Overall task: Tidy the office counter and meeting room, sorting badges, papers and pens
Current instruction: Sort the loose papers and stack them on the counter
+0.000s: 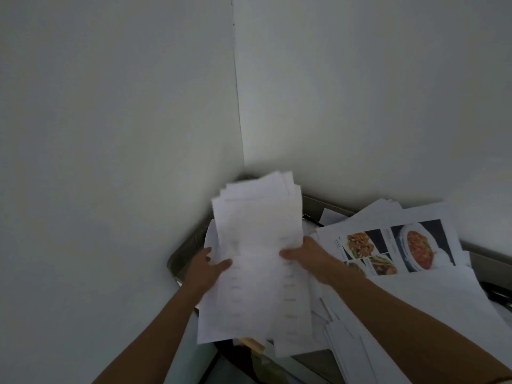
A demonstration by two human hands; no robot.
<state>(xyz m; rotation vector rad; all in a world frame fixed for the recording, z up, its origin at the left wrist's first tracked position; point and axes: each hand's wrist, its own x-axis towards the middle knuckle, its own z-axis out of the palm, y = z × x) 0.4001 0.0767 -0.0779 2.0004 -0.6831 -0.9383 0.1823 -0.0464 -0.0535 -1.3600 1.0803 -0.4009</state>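
Loose sheets (pixel 415 306) sprawl over the corner counter (pixel 182 250) toward 4 o'clock; a fanned stack of papers (pixel 260 253) hangs above it, left hand (pixel 206 268) and right hand (pixel 307 256) pinching its 9 and 3 o'clock edges, and uneven sheets could slip out and scatter. The stack's print is blurred, and the food-photo sheet (pixel 393 245) has captions too small to read

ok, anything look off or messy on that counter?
Yes. The paper stack held by the left hand and right hand is fanned, edges misaligned. To its right, loose sheets sprawl at mixed angles, a food-photo printout skewed among them.
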